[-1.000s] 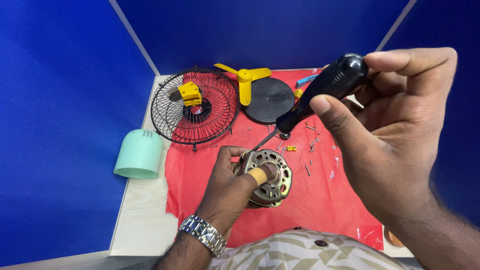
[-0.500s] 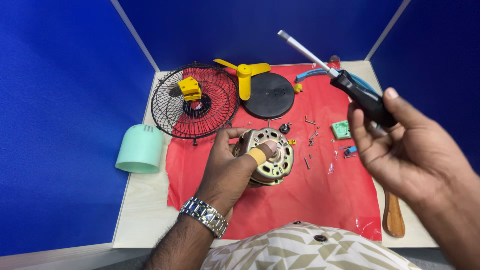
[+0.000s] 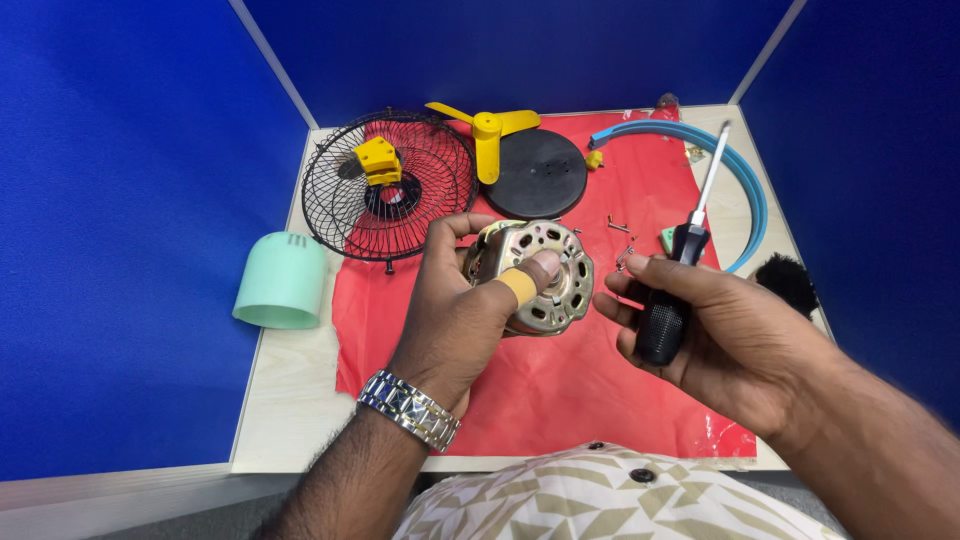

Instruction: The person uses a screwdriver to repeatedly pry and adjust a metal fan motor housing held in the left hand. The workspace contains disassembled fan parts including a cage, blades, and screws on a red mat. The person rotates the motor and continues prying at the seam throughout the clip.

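Far left, a mint-green cover (image 3: 282, 281) lies on its side on the table (image 3: 290, 385), just off the red mat (image 3: 560, 390). Next along, a black wire grille (image 3: 400, 190) sits tilted on the mat's corner with a yellow block (image 3: 377, 158) at its hub, and beside it a yellow blade (image 3: 488, 135) rests against a round black plate (image 3: 540, 172). Now to the action: the left hand (image 3: 462, 310), steel watch (image 3: 410, 408) on the wrist, holds the motor (image 3: 540, 275) up off the mat, fingers wrapped round its back and the thumb, wearing a yellow bandage, pressed flat on the perforated metal face — a firm clamp. That motor looks like a dense, heavy lump of stamped steel and windings; stiff, not fragile in the shell, but smooth enough at the rim to slip, so the grip across the body with the thumb on the face seems the sound one, clear of the shaft. Small screws (image 3: 618, 226) lie scattered on the mat just behind it. Moving right, the right hand (image 3: 720, 330) has its fingers closed around the black handle of a screwdriver (image 3: 680, 270), the shaft pointing up and away, tip well clear of the motor. Beyond it a blue ring (image 3: 745, 175) curves along the mat's edge, and a black brush (image 3: 790, 280) peeks out at the far right.
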